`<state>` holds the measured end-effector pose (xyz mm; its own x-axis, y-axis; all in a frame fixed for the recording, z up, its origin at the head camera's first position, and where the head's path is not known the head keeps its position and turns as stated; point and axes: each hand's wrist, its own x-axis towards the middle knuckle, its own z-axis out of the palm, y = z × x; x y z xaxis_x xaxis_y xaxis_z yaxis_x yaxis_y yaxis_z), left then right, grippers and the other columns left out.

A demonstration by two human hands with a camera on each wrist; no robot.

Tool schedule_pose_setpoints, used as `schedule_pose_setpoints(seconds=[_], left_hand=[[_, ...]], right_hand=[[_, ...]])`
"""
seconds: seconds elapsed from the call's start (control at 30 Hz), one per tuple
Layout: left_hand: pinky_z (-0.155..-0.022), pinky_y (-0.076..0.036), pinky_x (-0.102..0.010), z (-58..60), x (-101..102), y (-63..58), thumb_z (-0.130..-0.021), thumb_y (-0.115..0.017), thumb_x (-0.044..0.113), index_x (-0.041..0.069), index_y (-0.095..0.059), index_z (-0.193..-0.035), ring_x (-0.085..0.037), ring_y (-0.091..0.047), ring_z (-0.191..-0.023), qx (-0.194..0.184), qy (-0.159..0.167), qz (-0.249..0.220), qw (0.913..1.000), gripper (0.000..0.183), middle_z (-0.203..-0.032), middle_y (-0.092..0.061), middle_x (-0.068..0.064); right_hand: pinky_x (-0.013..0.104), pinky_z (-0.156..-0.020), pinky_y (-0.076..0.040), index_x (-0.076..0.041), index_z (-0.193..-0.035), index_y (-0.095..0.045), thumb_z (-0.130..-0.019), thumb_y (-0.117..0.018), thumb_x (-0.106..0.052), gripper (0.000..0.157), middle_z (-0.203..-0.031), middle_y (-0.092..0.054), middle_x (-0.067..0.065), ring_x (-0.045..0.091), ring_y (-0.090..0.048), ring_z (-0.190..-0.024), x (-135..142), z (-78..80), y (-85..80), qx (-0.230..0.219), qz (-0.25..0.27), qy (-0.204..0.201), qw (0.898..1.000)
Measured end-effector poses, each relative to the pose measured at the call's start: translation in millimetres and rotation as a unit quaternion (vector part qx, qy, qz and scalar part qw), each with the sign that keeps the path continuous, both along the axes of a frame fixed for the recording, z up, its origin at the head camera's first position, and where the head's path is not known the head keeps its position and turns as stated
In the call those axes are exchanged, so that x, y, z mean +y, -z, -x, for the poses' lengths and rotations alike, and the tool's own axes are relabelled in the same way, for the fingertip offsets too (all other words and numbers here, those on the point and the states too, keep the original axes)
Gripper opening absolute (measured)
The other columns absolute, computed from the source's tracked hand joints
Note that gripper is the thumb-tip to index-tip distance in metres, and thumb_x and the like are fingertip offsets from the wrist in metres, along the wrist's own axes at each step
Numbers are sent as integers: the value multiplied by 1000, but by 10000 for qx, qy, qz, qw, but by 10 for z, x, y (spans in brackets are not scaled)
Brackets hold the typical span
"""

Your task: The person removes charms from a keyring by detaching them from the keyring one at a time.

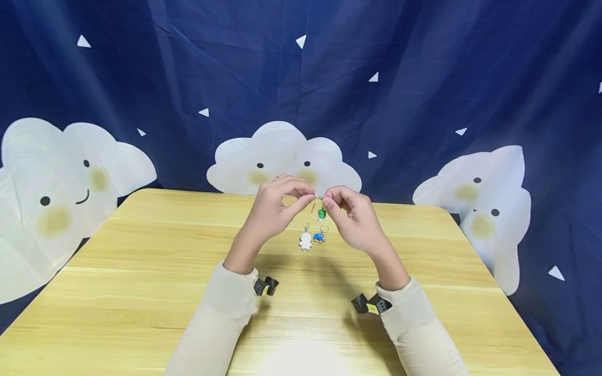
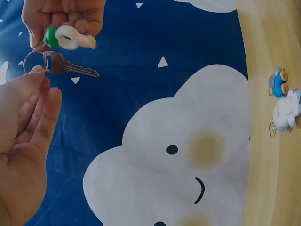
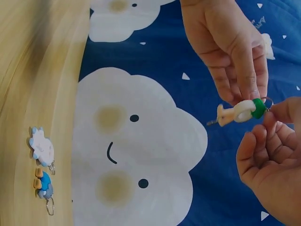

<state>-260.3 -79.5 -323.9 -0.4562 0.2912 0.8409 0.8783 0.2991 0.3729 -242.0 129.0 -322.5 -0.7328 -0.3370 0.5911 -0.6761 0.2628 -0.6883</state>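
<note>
Above the table, my left hand pinches a thin metal key ring between thumb and forefinger. A key hangs from that ring. Facing it, my right hand pinches the top of a keychain charm by its metal fitting, right at the ring. The charm is a small figure with a green top, a white loop and a peach-coloured end, and it dangles beside the key. Below the hands, a white figure keychain and a blue figure keychain lie on the table, each with its own ring.
The light wooden table ends at its far edge just behind the hands. Beyond it hangs a dark blue curtain with white clouds and triangles. A small black camera sits at each wrist, by the cream sleeves.
</note>
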Motion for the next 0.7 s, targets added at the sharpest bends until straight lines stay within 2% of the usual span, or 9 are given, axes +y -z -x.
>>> schedule_pose_setpoints(seconds=[0.07,0.13,0.23,0.33,0.5,0.6,0.7], left_hand=[[-87,-58,-36,8,-4,16,-88,-79,2,2,-76,-94,-17,-73,-78,-286,54,-175,9994,7,-92,-76,-7],[-93,-56,-39,12,-4,20,-88,-79,1,2,-76,-94,-17,-73,-76,-290,44,-210,9994,7,-89,-77,-6],[-85,-56,-37,1,2,-1,-89,-77,-1,1,-76,-93,-18,-69,-76,122,-10,-87,9999,6,-88,-76,-8],[-76,-54,-33,-28,9,-28,-88,-76,-4,2,-75,-91,-20,-66,-78,752,-231,271,9965,7,-88,-75,-8],[-72,-53,-30,-111,29,-69,-88,-74,-5,1,-73,-91,-24,-64,-83,1557,-843,1055,9785,7,-91,-73,-9],[-74,-55,-27,-143,50,-95,-91,-72,-4,1,-72,-92,-24,-64,-85,1783,-1061,1291,9697,6,-93,-73,-9],[-77,-55,-29,-144,58,-109,-91,-73,-2,1,-74,-94,-24,-64,-86,1669,-925,1029,9762,5,-94,-73,-9]], right_hand=[[26,-59,-42,0,-95,-64,-103,-59,-6,11,-76,-55,6,19,-49,-66,-1,0,3,18,29,-41,10000],[25,-59,-42,0,-95,-64,-103,-59,-5,11,-76,-54,5,18,-49,-66,-4,4,6,30,31,-30,10000],[25,-59,-42,0,-95,-64,-103,-59,-6,12,-75,-54,6,18,-49,-65,-8,7,5,36,27,18,10000],[25,-59,-42,0,-95,-65,-103,-60,-7,12,-75,-55,6,18,-49,-65,-7,6,0,7,3,93,10000],[27,-59,-42,-2,-94,-65,-103,-60,-10,13,-75,-56,5,18,-50,-64,-1,5,-5,23,-96,222,9997],[27,-59,-42,-3,-93,-66,-103,-61,-10,13,-74,-56,3,18,-49,-63,3,2,-8,69,-140,284,9995],[26,-59,-42,-2,-93,-65,-102,-61,-7,11,-74,-56,4,18,-50,-64,1,-2,-15,95,-38,168,9998]])
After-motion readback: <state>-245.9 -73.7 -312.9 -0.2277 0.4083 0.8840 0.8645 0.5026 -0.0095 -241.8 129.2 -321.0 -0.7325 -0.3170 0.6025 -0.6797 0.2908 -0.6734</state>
